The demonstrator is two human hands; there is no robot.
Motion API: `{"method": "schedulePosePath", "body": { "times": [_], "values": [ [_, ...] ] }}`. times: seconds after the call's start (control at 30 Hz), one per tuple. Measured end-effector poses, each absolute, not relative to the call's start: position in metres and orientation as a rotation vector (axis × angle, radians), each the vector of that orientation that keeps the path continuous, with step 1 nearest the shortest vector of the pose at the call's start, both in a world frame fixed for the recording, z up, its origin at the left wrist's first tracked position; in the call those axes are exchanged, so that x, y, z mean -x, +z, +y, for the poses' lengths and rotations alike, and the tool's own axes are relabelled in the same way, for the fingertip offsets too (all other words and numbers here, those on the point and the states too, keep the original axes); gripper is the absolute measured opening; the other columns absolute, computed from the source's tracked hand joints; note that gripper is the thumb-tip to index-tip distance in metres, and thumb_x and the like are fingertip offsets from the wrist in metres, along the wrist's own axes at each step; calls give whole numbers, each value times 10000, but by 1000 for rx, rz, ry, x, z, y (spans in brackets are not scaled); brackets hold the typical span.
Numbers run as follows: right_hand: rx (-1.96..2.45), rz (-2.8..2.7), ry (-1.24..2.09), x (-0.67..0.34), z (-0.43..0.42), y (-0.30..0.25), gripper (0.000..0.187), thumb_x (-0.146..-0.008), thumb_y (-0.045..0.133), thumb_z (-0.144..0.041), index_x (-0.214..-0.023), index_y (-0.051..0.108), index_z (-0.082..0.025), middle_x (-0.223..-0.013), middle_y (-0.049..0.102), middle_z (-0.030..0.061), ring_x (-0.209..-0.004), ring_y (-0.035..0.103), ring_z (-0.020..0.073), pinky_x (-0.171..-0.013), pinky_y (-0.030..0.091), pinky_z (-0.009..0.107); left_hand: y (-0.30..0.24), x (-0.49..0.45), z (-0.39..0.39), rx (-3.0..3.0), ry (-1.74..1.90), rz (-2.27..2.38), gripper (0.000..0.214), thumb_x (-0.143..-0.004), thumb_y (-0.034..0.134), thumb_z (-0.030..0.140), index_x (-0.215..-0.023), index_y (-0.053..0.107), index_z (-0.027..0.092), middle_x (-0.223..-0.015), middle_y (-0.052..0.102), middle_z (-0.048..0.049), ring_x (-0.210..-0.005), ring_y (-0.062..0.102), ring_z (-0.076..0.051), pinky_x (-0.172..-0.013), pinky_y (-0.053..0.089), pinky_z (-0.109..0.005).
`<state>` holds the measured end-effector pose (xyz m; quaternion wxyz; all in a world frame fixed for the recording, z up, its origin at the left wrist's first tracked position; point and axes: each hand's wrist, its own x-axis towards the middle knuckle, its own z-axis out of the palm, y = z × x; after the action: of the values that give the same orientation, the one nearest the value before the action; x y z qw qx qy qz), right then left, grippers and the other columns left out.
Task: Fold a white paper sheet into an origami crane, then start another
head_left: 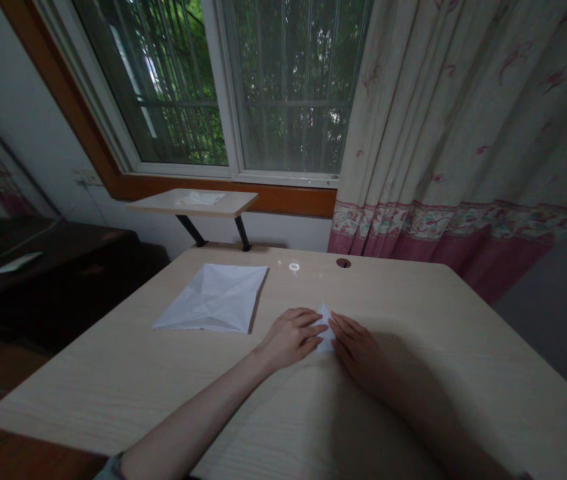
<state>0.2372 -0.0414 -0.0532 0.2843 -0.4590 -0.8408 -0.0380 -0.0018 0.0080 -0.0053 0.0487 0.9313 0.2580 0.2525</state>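
Observation:
A small folded piece of white paper (324,327) lies on the pale wooden desk (413,320), near its middle. My left hand (291,337) rests on its left side with the fingers stretched over it. From the right, my right hand (358,347) presses flat on the same paper, fingers extended. Most of the small paper is covered by both hands. A larger creased white sheet (213,298) lies flat on the desk to the left, apart from my hands.
A small raised shelf (196,202) with a white paper stands at the desk's back left. The desk has a cable hole (343,263). A window and a patterned curtain (463,133) are behind. A dark cabinet (38,267) stands at left.

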Motion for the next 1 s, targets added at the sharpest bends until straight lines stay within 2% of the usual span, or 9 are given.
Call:
{"method": "schedulePosePath", "body": {
  "times": [0.3,0.5,0.8,0.93,1.0],
  "values": [
    [1217,-2296,-177,-238,-43,-52,495,-1015,386,-188,-1501,482,-195,-1462,587,117,-1368,532,250,-1112,504,483,-6,-1,7,-2848,580,889,298,-999,605,389,-1239,722,258,-1351,679,-45,-1244,621,-277,-1019,508,-455],
    [1245,-2267,-158,-238,-43,-56,476,-1003,413,-194,-1466,522,-189,-1445,602,119,-1371,527,255,-1117,492,498,-2,2,8,-2860,525,870,520,-862,731,574,-1264,703,247,-1377,659,-74,-1233,623,-293,-1011,504,-453],
    [1250,-2125,-54,-233,-43,-48,432,-1012,427,-242,-1434,509,-202,-1353,652,124,-1277,582,267,-1066,518,508,-4,2,8,-2975,529,818,391,-1005,580,460,-1298,666,215,-1321,697,-56,-1183,644,-261,-973,503,-411],
    [1227,-2058,-21,-231,-44,-39,336,-1017,441,-272,-1324,555,-198,-1213,694,127,-1134,632,268,-976,554,485,-4,2,8,-2954,543,828,378,-1034,528,450,-1292,669,212,-1302,709,-47,-1161,659,-249,-960,510,-397],
    [1237,-2020,-6,-230,-44,-34,244,-1016,455,-285,-1195,594,-196,-1113,701,119,-1035,645,260,-910,569,458,-4,2,8,-2947,585,827,376,-1043,508,451,-1277,680,212,-1283,720,-45,-1143,671,-243,-955,512,-390]
  ]
}}
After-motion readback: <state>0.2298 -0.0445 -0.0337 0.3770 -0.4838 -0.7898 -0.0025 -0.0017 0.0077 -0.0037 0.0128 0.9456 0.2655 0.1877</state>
